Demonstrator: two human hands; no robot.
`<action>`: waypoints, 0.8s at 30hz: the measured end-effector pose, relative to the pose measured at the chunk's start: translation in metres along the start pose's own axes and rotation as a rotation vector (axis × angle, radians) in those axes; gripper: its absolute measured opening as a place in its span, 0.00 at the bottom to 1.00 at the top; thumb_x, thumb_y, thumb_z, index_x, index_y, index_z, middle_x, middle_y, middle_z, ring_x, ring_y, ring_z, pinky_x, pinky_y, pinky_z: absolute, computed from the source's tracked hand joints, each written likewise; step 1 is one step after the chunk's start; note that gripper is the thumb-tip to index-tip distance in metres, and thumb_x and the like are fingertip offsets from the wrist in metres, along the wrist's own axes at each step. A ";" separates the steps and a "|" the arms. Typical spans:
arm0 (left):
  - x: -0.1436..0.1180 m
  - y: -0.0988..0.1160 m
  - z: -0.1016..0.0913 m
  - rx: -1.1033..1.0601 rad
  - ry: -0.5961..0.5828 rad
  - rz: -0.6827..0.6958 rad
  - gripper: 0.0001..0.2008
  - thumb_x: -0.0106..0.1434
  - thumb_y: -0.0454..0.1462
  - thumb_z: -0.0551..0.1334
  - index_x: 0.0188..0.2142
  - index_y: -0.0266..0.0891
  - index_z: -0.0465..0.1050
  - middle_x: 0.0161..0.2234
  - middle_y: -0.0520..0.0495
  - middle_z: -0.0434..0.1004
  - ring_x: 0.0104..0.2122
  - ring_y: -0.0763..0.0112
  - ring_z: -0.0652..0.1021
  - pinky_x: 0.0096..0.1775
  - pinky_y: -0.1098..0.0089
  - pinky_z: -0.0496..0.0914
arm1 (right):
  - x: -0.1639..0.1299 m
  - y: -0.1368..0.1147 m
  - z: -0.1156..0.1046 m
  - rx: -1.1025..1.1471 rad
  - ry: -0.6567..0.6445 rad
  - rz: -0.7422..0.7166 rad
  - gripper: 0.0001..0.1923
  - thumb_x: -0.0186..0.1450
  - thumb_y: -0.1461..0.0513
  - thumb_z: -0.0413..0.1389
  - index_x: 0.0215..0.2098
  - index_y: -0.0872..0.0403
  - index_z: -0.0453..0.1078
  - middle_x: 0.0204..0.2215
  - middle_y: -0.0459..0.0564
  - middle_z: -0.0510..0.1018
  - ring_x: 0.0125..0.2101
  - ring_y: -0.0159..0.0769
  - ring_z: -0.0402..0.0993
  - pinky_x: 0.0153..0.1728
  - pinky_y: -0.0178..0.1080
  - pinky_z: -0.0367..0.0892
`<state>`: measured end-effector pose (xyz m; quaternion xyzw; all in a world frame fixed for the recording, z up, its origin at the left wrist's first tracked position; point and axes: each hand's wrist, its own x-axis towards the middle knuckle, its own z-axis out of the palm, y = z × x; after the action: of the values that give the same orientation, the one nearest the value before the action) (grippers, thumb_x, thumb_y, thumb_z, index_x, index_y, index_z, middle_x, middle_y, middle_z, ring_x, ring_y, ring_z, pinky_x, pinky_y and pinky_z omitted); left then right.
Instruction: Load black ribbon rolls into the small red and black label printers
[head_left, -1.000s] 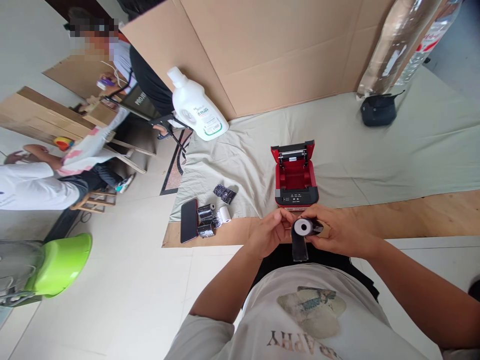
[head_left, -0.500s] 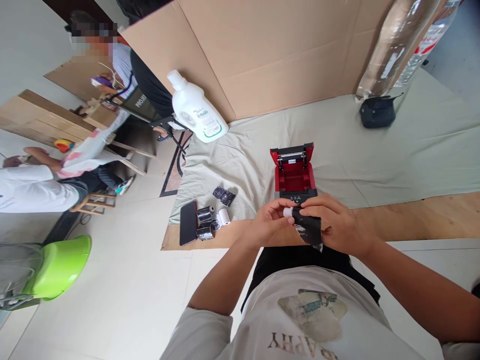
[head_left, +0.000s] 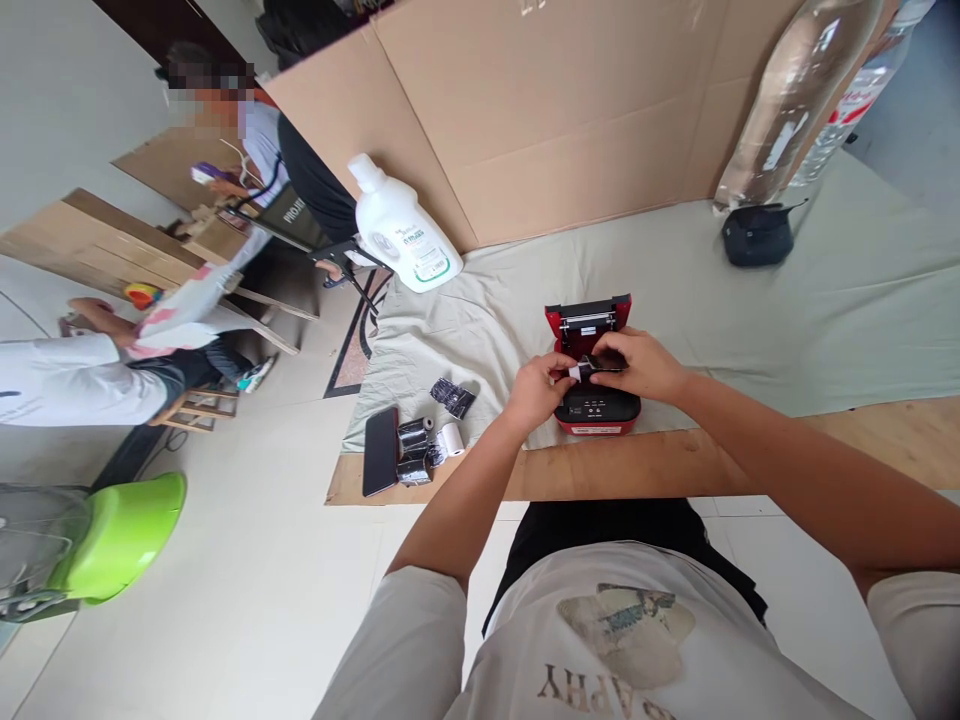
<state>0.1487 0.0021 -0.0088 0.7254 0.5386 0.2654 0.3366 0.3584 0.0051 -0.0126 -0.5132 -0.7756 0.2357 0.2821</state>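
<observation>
A small paper roll (head_left: pixel 587 369), black outside with a white end, is gripped between my two hands over the open bay of a red and black printer (head_left: pixel 598 408). The fingers of my left hand (head_left: pixel 541 385) pinch its white left end. My right hand (head_left: pixel 634 365) is closed on the dark right part, and its fingers cover some of it. The printer's lid (head_left: pixel 589 315) stands raised behind the roll. Whether the roll touches the bay walls I cannot tell.
Left on the cloth-covered table lie a phone (head_left: pixel 380 451), dark-wrapped rolls (head_left: pixel 414 467), a white roll (head_left: pixel 451 439) and a crumpled black wrapper (head_left: pixel 453 396). Behind stand a white jug (head_left: pixel 407 228), a cardboard panel (head_left: pixel 547 110) and a black pouch (head_left: pixel 757 236). Two people sit at the left.
Both hands have moved forward with the roll, from the printer's front edge to above its open bay. The black flap that hung from the roll no longer shows below it.
</observation>
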 end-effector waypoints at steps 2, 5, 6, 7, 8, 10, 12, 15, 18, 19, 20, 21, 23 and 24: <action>0.007 0.000 -0.005 0.066 -0.057 0.052 0.11 0.55 0.29 0.69 0.38 0.42 0.80 0.35 0.50 0.80 0.38 0.68 0.78 0.45 0.66 0.72 | -0.003 0.002 0.000 -0.036 -0.014 0.004 0.13 0.54 0.58 0.65 0.36 0.52 0.73 0.35 0.51 0.80 0.37 0.42 0.76 0.37 0.41 0.68; 0.020 0.000 -0.010 0.122 -0.196 0.075 0.07 0.53 0.31 0.71 0.33 0.41 0.79 0.33 0.51 0.80 0.36 0.67 0.78 0.42 0.67 0.72 | -0.004 0.002 -0.001 -0.103 -0.044 -0.012 0.12 0.54 0.58 0.66 0.35 0.51 0.74 0.33 0.49 0.80 0.35 0.40 0.75 0.39 0.41 0.67; 0.024 -0.001 -0.011 0.120 -0.241 0.070 0.07 0.53 0.31 0.71 0.32 0.40 0.79 0.32 0.51 0.80 0.35 0.68 0.78 0.41 0.68 0.72 | -0.002 0.002 -0.001 -0.130 -0.061 -0.014 0.12 0.54 0.58 0.66 0.35 0.51 0.74 0.33 0.49 0.80 0.35 0.40 0.75 0.40 0.41 0.67; 0.027 -0.002 -0.012 0.102 -0.277 0.060 0.08 0.53 0.30 0.71 0.33 0.40 0.78 0.31 0.52 0.80 0.34 0.69 0.78 0.40 0.69 0.72 | 0.000 0.001 -0.002 -0.156 -0.081 -0.012 0.12 0.54 0.58 0.67 0.35 0.51 0.74 0.33 0.48 0.80 0.36 0.41 0.76 0.41 0.42 0.67; 0.029 -0.003 -0.012 0.070 -0.300 0.047 0.09 0.54 0.29 0.69 0.35 0.39 0.77 0.31 0.52 0.80 0.33 0.70 0.79 0.39 0.69 0.72 | 0.003 0.000 -0.002 -0.181 -0.103 -0.009 0.12 0.54 0.58 0.67 0.35 0.51 0.74 0.33 0.48 0.81 0.36 0.41 0.76 0.42 0.43 0.67; 0.028 -0.005 -0.011 -0.011 -0.306 0.031 0.12 0.56 0.26 0.64 0.39 0.39 0.74 0.31 0.52 0.81 0.33 0.72 0.80 0.39 0.71 0.73 | 0.009 -0.002 -0.003 -0.225 -0.150 -0.010 0.13 0.53 0.58 0.68 0.35 0.51 0.75 0.33 0.49 0.81 0.39 0.43 0.76 0.44 0.43 0.66; 0.025 -0.006 -0.010 -0.062 -0.272 0.033 0.14 0.57 0.24 0.59 0.41 0.39 0.72 0.32 0.51 0.81 0.35 0.72 0.81 0.40 0.71 0.74 | 0.014 -0.003 -0.003 -0.249 -0.184 -0.028 0.13 0.53 0.58 0.68 0.35 0.51 0.75 0.34 0.49 0.82 0.40 0.45 0.77 0.43 0.43 0.66; 0.017 -0.006 -0.008 -0.043 -0.184 0.071 0.13 0.57 0.24 0.58 0.38 0.40 0.71 0.33 0.50 0.81 0.35 0.71 0.81 0.41 0.69 0.74 | 0.017 -0.002 -0.001 -0.230 -0.185 -0.061 0.13 0.53 0.57 0.68 0.34 0.52 0.75 0.34 0.49 0.82 0.38 0.43 0.77 0.40 0.42 0.66; 0.013 -0.005 -0.007 -0.019 -0.096 0.098 0.11 0.58 0.25 0.59 0.37 0.40 0.72 0.35 0.49 0.81 0.35 0.70 0.80 0.41 0.68 0.74 | 0.016 0.001 0.001 -0.179 -0.167 -0.096 0.12 0.53 0.57 0.68 0.34 0.51 0.74 0.33 0.48 0.82 0.36 0.41 0.77 0.39 0.40 0.66; 0.012 -0.005 -0.006 -0.022 -0.085 0.102 0.11 0.58 0.25 0.59 0.37 0.40 0.72 0.35 0.49 0.81 0.34 0.71 0.80 0.40 0.69 0.74 | 0.016 0.002 0.002 -0.169 -0.168 -0.105 0.12 0.53 0.58 0.68 0.34 0.51 0.74 0.33 0.47 0.82 0.36 0.41 0.77 0.39 0.40 0.66; 0.012 -0.005 -0.006 -0.028 -0.088 0.105 0.11 0.58 0.25 0.58 0.37 0.39 0.72 0.35 0.50 0.81 0.34 0.71 0.80 0.40 0.69 0.74 | 0.016 0.002 0.002 -0.167 -0.174 -0.110 0.12 0.53 0.58 0.68 0.34 0.52 0.74 0.33 0.47 0.82 0.36 0.41 0.77 0.39 0.40 0.66; 0.012 -0.005 -0.006 -0.031 -0.097 0.107 0.12 0.58 0.24 0.58 0.37 0.39 0.73 0.34 0.50 0.81 0.34 0.72 0.80 0.40 0.69 0.74 | 0.017 0.002 0.003 -0.172 -0.185 -0.108 0.12 0.53 0.59 0.68 0.34 0.52 0.74 0.33 0.47 0.82 0.37 0.41 0.77 0.40 0.40 0.66; 0.011 -0.005 -0.005 -0.024 -0.101 0.101 0.13 0.58 0.24 0.58 0.37 0.39 0.73 0.34 0.50 0.81 0.34 0.72 0.79 0.40 0.69 0.73 | 0.019 0.000 0.002 -0.199 -0.216 -0.097 0.12 0.53 0.59 0.68 0.33 0.52 0.75 0.33 0.48 0.82 0.37 0.41 0.77 0.40 0.41 0.65; 0.011 -0.005 -0.005 -0.012 -0.090 0.094 0.13 0.58 0.24 0.58 0.37 0.39 0.74 0.34 0.50 0.81 0.34 0.71 0.79 0.40 0.69 0.73 | 0.020 -0.001 0.002 -0.220 -0.234 -0.095 0.12 0.53 0.59 0.68 0.34 0.52 0.75 0.33 0.48 0.82 0.37 0.42 0.77 0.41 0.41 0.65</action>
<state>0.1447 0.0145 -0.0097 0.7592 0.4864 0.2511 0.3520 0.3504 0.0233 -0.0094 -0.4729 -0.8475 0.1940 0.1430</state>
